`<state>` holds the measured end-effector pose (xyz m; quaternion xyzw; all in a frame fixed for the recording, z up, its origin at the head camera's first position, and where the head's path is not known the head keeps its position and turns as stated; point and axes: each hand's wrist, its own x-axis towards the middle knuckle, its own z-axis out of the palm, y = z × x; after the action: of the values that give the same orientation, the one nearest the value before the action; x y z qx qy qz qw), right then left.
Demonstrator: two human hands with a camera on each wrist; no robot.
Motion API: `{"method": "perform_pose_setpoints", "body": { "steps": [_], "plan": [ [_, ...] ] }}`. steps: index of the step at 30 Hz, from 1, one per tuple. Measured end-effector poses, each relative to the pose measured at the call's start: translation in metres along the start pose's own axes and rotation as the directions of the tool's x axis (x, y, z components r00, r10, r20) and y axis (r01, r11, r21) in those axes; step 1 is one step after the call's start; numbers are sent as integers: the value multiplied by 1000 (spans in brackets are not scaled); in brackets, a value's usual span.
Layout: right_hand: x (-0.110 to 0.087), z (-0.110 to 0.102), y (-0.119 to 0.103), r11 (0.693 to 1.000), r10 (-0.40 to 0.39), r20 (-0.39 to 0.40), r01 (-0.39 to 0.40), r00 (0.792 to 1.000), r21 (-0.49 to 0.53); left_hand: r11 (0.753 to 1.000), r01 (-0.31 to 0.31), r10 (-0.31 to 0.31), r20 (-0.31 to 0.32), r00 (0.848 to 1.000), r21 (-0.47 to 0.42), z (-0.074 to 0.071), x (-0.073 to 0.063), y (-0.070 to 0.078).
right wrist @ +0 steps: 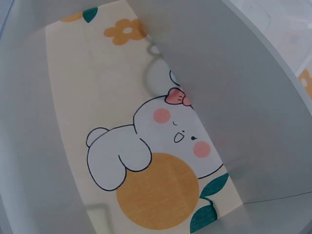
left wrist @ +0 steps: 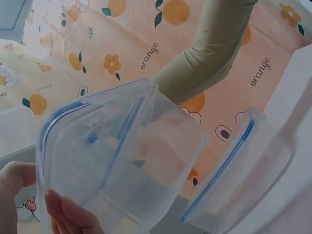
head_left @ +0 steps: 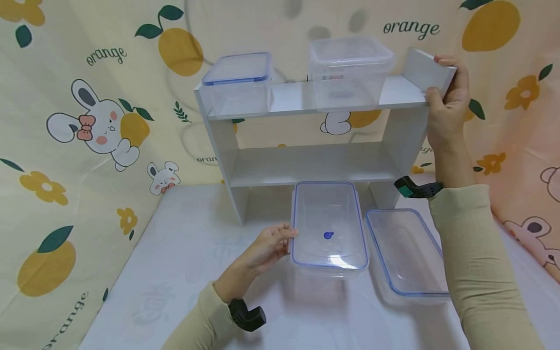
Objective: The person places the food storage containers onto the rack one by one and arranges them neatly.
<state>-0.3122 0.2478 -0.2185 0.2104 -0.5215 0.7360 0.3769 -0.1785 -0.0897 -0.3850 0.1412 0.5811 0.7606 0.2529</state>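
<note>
My left hand (head_left: 264,248) pinches the left edge of a clear lidded food container (head_left: 330,218) in front of the shelf. The container has a blue rim and a small blue valve on its lid, and a shadow falls below it. In the left wrist view, thumb and fingers are on either side of the container's edge (left wrist: 41,161). My right hand (head_left: 452,107) grips the upright end panel (head_left: 426,73) at the top right of the white shelf (head_left: 306,163). The right wrist view shows only the shelf's grey-looking boards (right wrist: 219,83), with that hand out of sight.
On the top board stand a blue-rimmed container (head_left: 238,80) at left and a clear-lidded one (head_left: 350,73) towards the right. Another blue-rimmed container (head_left: 407,253) rests on the white table (head_left: 175,272) beside my right forearm. A patterned cloth (head_left: 109,194) hangs behind.
</note>
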Motion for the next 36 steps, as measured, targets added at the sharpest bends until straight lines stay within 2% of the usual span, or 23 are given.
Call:
{"method": "perform_pose_setpoints", "body": {
  "steps": [10, 18, 28, 36],
  "plan": [
    [1, 0, 1, 1000, 12, 8, -12, 1000, -9, 999, -30, 30, 15, 999, 14, 1, -4, 10],
    [1, 2, -1, 1000, 25, -4, -25, 1000, -7, 998, -48, 48, 2, 999, 27, 0, -8, 19],
    [0, 0, 0, 1000, 5, 8, -5, 1000, -27, 996, -73, 73, -12, 997, 44, -1, -14, 33],
    [-1, -1, -2, 999, 5, 11, -4, 1000, -32, 995, -92, 93, -17, 996, 32, -2, -14, 39]
  ]
}}
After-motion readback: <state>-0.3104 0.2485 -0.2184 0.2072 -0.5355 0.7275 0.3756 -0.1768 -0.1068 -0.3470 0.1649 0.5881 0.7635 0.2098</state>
